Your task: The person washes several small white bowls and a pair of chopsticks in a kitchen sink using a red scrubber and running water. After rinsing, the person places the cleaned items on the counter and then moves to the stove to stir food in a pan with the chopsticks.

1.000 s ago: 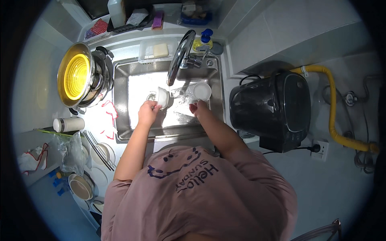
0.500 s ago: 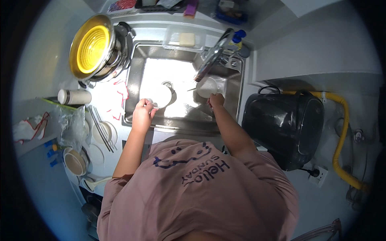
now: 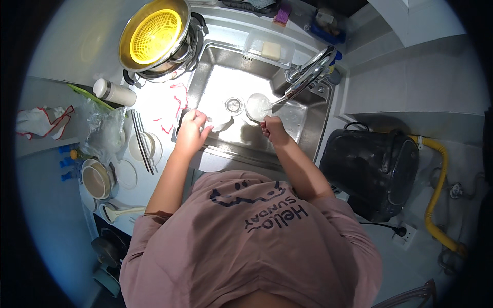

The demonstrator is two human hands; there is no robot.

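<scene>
Far left on the table (image 3: 87,56): a crumpled white cloth with red trim (image 3: 38,119), a clear plastic bag (image 3: 105,134), stacked bowls (image 3: 97,178), small white plates (image 3: 139,148) with chopsticks (image 3: 139,139) laid across. Further back, a yellow colander (image 3: 155,36) nested in a steel pot, a white cylindrical bottle (image 3: 115,92) on its side beside it.

At the left rim of the steel sink (image 3: 308,128): left hand (image 3: 191,132), fingers curled, closed on the edge of a pale, curved dish piece (image 3: 220,122) — possibly a small plate or shallow bowl; exact kind hard to tell. Held low, just above the sink floor, near the drain (image 3: 234,105).

Middle of the basin: a round, clear or whitish bowl (image 3: 258,106), mouth upward, under the faucet (image 3: 308,74), water inside by the look of the glare. Right hand (image 3: 273,129) closed on its near rim, thumb over the edge, fingers beneath.

Handling, as a judgement: both pieces light and stiff, probably glass or ceramic, so breakable against the steel; wet and likely slippery. Best taken at the rim with a pinch, thumb inside and fingers outside, rather than by the smooth wall.

Behind the sink: a clear tray with a soap bar (image 3: 271,50). Right of the sink: a dark round appliance (image 3: 372,172), a yellow hose (image 3: 436,190) along the wall.
</scene>
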